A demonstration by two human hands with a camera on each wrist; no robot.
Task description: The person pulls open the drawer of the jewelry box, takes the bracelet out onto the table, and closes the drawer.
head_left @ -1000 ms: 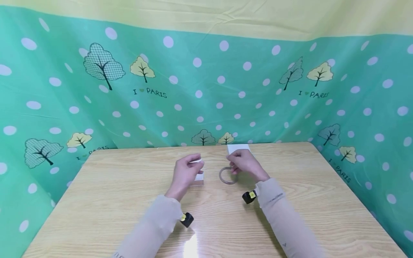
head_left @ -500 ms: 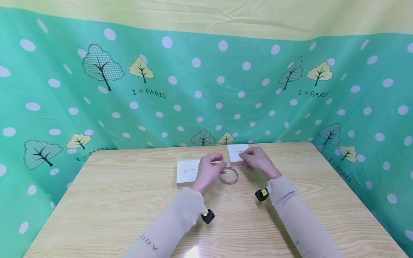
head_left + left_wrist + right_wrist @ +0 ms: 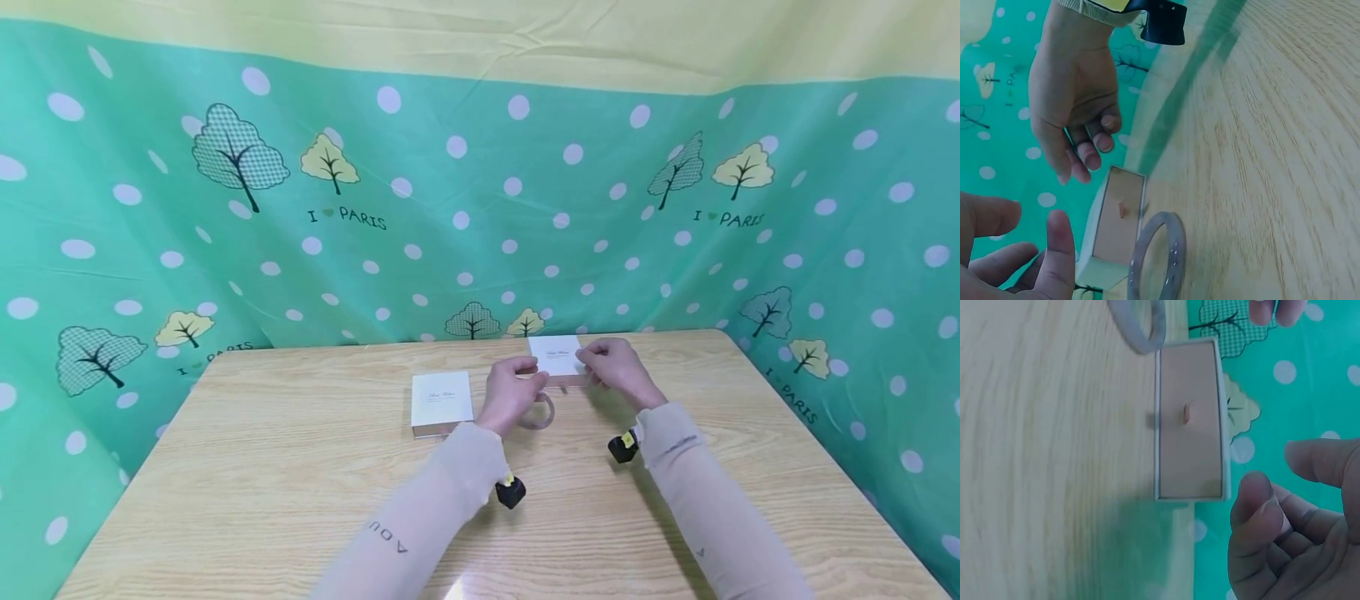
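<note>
A white drawer-style gift box [image 3: 553,354] lies near the table's back edge, its pinkish front [image 3: 1190,450] bearing a small pull tab [image 3: 1187,413]. My right hand [image 3: 617,368] hovers at its right corner, thumb and fingers apart and loosely bent, with nothing held. To the left of this box is my left hand [image 3: 513,390], thumb and forefinger spread with a gap between them. Below that hand a greyish, shiny bangle [image 3: 1171,250] lies on the wood in front of the box; the left fingers partly hide it in the head view.
A second white box [image 3: 441,398] with printed script on its lid sits left of my left hand. The wooden table [image 3: 300,492] extends in front. A green dotted curtain [image 3: 420,192] hangs behind and at both sides. Small black cameras hang at both wrists.
Both hands have moved to the right. My left hand has come away from the left box, uncovering it, and now overlaps the bangle. The boxes and bangle stay in place.
</note>
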